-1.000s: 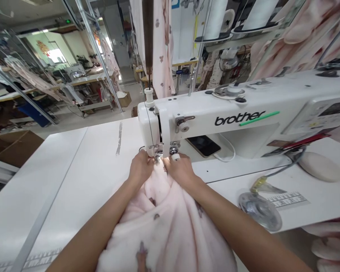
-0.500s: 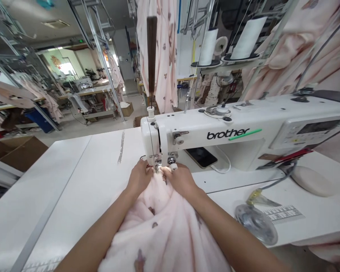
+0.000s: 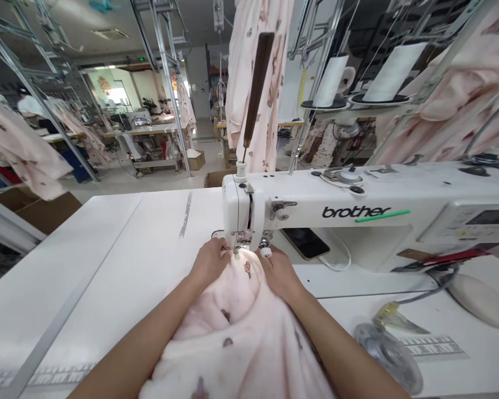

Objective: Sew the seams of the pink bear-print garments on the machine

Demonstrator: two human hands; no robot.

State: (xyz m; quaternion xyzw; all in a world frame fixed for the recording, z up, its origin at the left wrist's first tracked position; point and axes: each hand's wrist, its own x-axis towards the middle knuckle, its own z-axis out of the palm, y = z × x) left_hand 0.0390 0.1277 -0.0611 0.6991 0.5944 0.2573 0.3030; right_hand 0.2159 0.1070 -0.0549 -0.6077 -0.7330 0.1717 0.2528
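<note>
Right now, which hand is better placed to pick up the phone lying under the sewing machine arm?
The right hand, probably. It rests on the pink fabric on the phone's side of the needle. The left hand would have to cross the needle area of the sewing machine.

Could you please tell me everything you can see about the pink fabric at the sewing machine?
The pink fabric looks soft and fleecy, pale pink with small dark printed motifs. It lies bunched in folds on the white table, its far edge lit under the sewing machine head. The left hand and right hand press on it at either side of the needle area.
</note>
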